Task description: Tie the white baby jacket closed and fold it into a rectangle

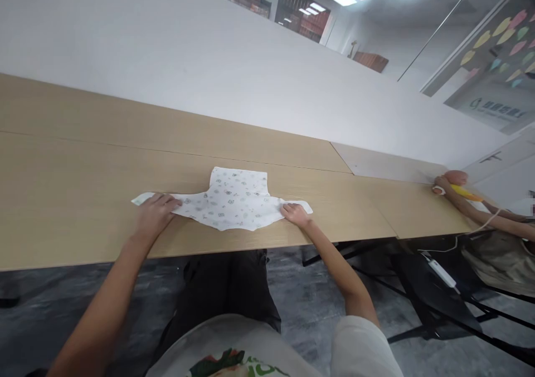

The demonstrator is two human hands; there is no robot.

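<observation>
Curled fingers close the person's right hand (296,214) on one side strip (306,205) of a white printed cloth (239,199), while the left hand (156,214) bends over the opposite strip (191,203); from here I can't tell whether that one pinches the fabric or only presses it. The cloth lies flat near the front edge of the pale wooden table (83,199), its middle between the two hands. Off to the right, a co-worker's arm (470,211) reaches beside a doll (456,176).
</observation>
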